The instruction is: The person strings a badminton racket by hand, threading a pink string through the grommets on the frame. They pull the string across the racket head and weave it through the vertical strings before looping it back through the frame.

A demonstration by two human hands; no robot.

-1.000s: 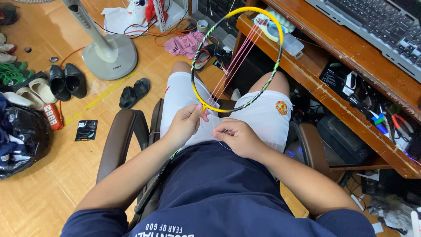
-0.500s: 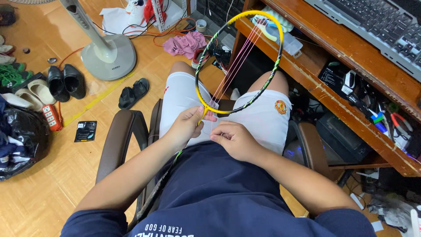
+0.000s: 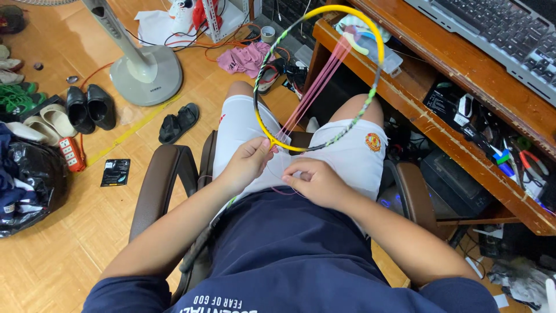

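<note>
A wooden parquet floor [image 3: 52, 255] spreads under a brown armchair [image 3: 159, 185], littered with pairs of shoes [image 3: 87, 107], black sandals [image 3: 178, 123], a fan base [image 3: 147, 75] and a dark bag [image 3: 29, 179], while a wooden tabletop [image 3: 440, 58] with a keyboard [image 3: 492, 29] runs along the right, its lower shelf crowded with small tools and boxes. The person sits in the chair in white shorts, and a badminton racket [image 3: 370, 98] with a yellow and dark frame lies across the lap, its head pointing away toward the tabletop and its shaft running back beside the left forearm. That resting place lets the thighs carry the frame, so both hands stay free for finer work. Only a few pink strings [image 3: 318, 81] cross the head, running lengthwise in a narrow band, the rest of the frame being bare. The left hand [image 3: 249, 162] is curled narrowly around the lower rim of the frame near the throat, thumb pressed on top, seemingly to steady it. The right hand [image 3: 315, 179] sits just beside it, fingers pinched closed on a loose length of thin string that loops over the shorts; what exactly its fingertips grip is partly hidden.
</note>
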